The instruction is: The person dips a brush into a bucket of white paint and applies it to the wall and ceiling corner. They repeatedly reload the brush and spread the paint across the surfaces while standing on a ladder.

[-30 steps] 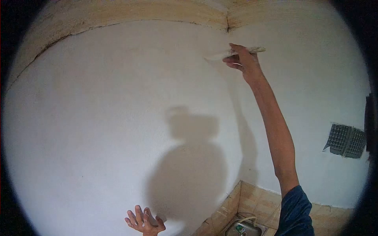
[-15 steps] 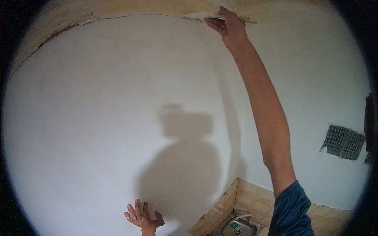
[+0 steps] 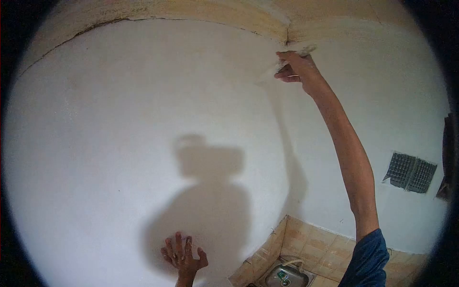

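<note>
My right hand [image 3: 299, 71] is raised high near the wall corner, its fingers closed around a thin, pale, flat scraper-like tool [image 3: 271, 74]. Motion blurs the tool, and the fingers cover its middle; one end sticks out on each side of the hand. The hand is just below the point where the two walls meet the ceiling edge. Low on the white wall [image 3: 119, 119], my left hand [image 3: 185, 256] has its fingers spread, with pale smudges on them. It holds nothing and appears to rest against the wall.
A yellowish, rough ceiling band [image 3: 215, 16] runs above a dark crack. A mesh-covered vent [image 3: 411, 172] sits on the right wall, with a dark hanging thing [image 3: 448, 153] beside it. Below are beige tiles [image 3: 311, 239] and a metal sink [image 3: 291, 276] with a hose. Shadows fall on the wall.
My right hand has come down from the ceiling edge and slightly right, still holding the tool. My left hand appears a little higher and further right. The view has shifted slightly.
</note>
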A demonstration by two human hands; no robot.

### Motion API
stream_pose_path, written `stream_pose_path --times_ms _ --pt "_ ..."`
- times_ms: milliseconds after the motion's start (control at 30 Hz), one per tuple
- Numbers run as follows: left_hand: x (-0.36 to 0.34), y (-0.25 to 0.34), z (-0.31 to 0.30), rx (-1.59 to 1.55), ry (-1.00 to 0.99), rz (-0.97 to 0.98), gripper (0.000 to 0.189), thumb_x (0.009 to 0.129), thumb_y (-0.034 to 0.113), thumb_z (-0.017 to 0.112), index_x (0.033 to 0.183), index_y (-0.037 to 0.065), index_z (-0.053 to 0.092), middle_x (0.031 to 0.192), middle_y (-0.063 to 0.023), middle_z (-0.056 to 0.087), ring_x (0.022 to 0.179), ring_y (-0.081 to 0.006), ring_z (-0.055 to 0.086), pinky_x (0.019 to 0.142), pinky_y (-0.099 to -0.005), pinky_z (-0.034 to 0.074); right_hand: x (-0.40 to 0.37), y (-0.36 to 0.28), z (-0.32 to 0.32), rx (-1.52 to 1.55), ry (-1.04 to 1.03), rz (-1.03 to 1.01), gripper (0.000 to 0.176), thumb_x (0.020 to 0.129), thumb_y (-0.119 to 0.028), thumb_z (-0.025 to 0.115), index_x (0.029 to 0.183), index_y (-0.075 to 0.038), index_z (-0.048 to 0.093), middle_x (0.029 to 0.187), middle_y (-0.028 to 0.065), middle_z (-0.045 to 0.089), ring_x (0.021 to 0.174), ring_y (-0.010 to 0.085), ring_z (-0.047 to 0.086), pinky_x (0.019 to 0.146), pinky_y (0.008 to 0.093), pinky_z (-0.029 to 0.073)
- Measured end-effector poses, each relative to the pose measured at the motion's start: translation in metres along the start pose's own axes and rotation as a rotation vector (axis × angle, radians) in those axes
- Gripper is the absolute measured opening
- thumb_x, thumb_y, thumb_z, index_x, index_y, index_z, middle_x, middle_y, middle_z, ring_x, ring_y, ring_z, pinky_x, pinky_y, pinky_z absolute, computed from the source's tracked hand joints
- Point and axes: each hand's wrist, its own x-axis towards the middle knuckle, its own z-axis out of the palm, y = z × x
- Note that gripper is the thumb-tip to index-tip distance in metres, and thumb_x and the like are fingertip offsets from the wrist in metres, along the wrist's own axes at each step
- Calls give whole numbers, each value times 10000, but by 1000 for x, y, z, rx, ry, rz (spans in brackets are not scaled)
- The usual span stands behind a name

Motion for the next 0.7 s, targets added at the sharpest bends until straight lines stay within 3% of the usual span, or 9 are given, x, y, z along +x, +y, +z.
stream_pose_path --times_ms 133,267,300,433,533,600,633,700 --pt "-9 -7 5 -48 26 11 400 769 331 513 1069 106 652 1320 -148 519 1310 -421 336 1098 -566 104 8 -16 41 -13 -112 -22 347 847 -332 619 939 0 585 784 102 628 665 203 670 621 298 551" --pt "-23 -17 13 -62 17 -18 391 778 342 505 1058 116 660 1316 -145 524 1308 -413 344 1101 -558 112 -1 -35 104 -13 33 -223 284 830 -287 649 843 -10 588 709 107 621 593 175 638 591 286 553" --pt "-3 -6 7 -40 9 20 390 780 343 501 1056 119 660 1314 -141 527 1307 -406 350 1104 -550 115 13 -35 86 -4 103 -284 281 831 -272 641 797 3 591 683 126 627 550 170 623 568 279 559" --pt "-9 -14 16 -63 34 16 387 786 348 491 1053 124 660 1304 -127 539 1308 -386 358 1112 -528 117 10 -55 112 -213 23 -391 298 806 -289 678 767 -12 574 711 118 632 561 173 619 591 264 558" --pt "2 -5 10 -52 24 31 381 792 350 480 1039 126 665 1301 -125 542 1312 -383 352 1114 -526 107 7 -78 89 -29 -41 -408 297 824 -293 663 748 -21 569 716 99 626 595 194 630 604 287 562" --pt "4 0 5 -54 12 34 375 797 348 477 1028 125 669 1300 -125 542 1312 -382 352 1114 -525 109 2 -90 64 238 -223 -427 261 903 -279 572 973 -28 559 846 91 600 748 196 646 724 300 553" --pt "6 1 1 -52 5 27 369 801 347 473 1016 124 673 1300 -126 543 1311 -382 352 1114 -524 110 4 -90 59 245 -220 -432 261 903 -279 572 973 -28 559 846 91 600 748 196 646 724 300 553" --pt "7 1 -4 -47 19 41 366 803 346 473 1007 120 676 1301 -125 542 1308 -384 355 1112 -524 114 14 -77 62 539 -353 -497 248 941 -240 503 1061 -23 511 948 112 585 815 222 648 795 320 540"
